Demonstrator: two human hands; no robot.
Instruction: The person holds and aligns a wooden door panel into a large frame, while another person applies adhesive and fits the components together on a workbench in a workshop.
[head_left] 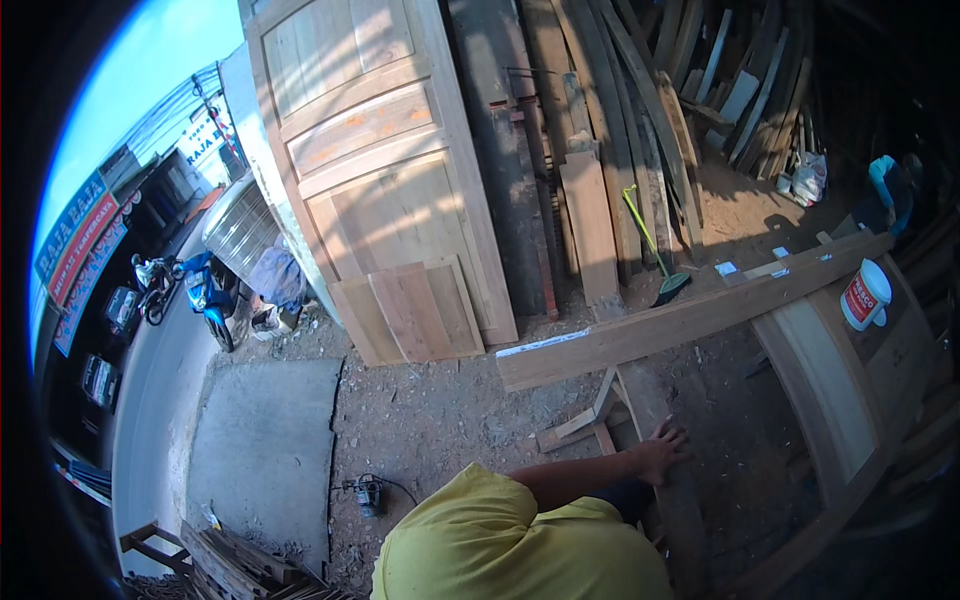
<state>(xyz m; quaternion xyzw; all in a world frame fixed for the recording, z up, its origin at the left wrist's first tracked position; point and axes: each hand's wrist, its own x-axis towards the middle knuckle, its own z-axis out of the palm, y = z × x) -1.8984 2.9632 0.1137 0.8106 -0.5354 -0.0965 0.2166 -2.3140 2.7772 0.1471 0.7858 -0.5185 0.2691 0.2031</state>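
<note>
Hand: I see one hand (663, 452), fingers spread flat on a plank (660, 440), gripping nothing; which hand it is I can't tell.
Plank: lies below the long beam (690, 315); I judge it stiff, heavy, best held at both edges.
Tub: white with red label (864, 295), on the door frame (830, 380).
Signs: blue-and-red boards (80, 245), far left by the road.

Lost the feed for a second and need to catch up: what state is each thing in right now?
right hand: open, fingers spread flat on the plank
white tub: upright, lid on
long beam: lying across the work area
panelled door: standing, leaning back
broom: leaning on the stacked boards
power tool: lying on the ground, nobody holding it
</note>
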